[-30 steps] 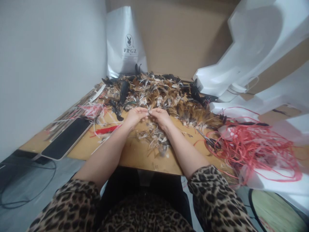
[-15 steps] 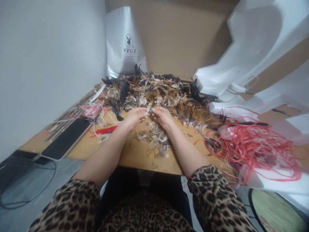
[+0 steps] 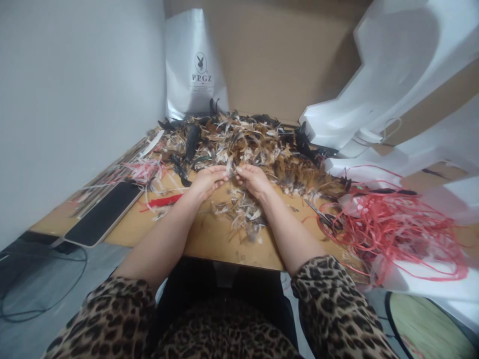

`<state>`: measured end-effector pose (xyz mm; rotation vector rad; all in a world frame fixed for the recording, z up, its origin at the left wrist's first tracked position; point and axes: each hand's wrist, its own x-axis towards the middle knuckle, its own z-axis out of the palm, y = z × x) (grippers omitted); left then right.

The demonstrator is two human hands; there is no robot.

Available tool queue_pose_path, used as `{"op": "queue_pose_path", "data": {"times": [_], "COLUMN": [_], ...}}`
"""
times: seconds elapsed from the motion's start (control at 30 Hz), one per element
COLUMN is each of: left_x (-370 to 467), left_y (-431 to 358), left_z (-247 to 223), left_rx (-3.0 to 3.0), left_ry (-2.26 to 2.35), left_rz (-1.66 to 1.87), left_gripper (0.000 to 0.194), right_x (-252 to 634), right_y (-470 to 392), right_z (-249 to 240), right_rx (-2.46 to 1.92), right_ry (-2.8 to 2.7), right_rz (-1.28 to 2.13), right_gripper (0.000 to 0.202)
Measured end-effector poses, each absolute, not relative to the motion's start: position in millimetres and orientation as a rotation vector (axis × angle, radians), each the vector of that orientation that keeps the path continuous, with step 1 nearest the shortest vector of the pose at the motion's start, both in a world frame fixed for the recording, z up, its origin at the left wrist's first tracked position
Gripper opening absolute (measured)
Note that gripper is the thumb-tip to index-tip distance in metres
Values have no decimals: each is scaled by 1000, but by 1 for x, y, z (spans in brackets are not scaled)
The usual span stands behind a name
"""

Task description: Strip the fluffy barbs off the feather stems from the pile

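Note:
My left hand (image 3: 210, 181) and my right hand (image 3: 251, 179) are close together over the wooden table (image 3: 213, 239), fingertips pinched. A small pale feather (image 3: 229, 164) stands up between them, gripped by the left fingers. The right fingertips press on its lower side, where the contact is too small to make out fully. Just behind the hands lies a big pile of brown, white and black feathers (image 3: 247, 139). A smaller heap of pale and grey feathers (image 3: 249, 212) rests on the table between my forearms.
A phone-like black panel (image 3: 103, 214) lies at the left, near a red strip (image 3: 164, 201) and pink and white strands (image 3: 145, 171). Scissors (image 3: 329, 218) and tangled red ribbon (image 3: 404, 229) are at the right. A white bag (image 3: 196, 60) stands behind.
The hands stay nearly in place. The pale feather between the fingertips stands slightly more upright and shows more clearly.

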<state>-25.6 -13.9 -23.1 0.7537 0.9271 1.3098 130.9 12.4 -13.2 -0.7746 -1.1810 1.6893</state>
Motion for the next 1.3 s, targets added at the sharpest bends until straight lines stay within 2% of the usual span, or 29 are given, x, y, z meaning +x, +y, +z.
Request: {"op": "queue_pose_path", "data": {"times": [0.27,0.67,0.97,1.3], "left_x": [-24,-24,-26,-26], "left_y": [-17,-17,-12,-12], "left_z": [-23,-24,-24,-26], "left_rx": [821,870,718,719], "left_ry": [924,900,914,950], "left_rz": [1245,1181,1337,1397], "left_gripper": [24,28,25,29], "right_x": [131,130,125,114], "right_y": [16,11,1,-6], "right_z": [-20,-14,-6,-8], "right_rx": [-904,-998,-1072,-1167], "right_ry": [-1380,-1474,-1479,-1491], "right_rz": [1484,1371,1342,1283], "right_gripper": [30,27,29,20]}}
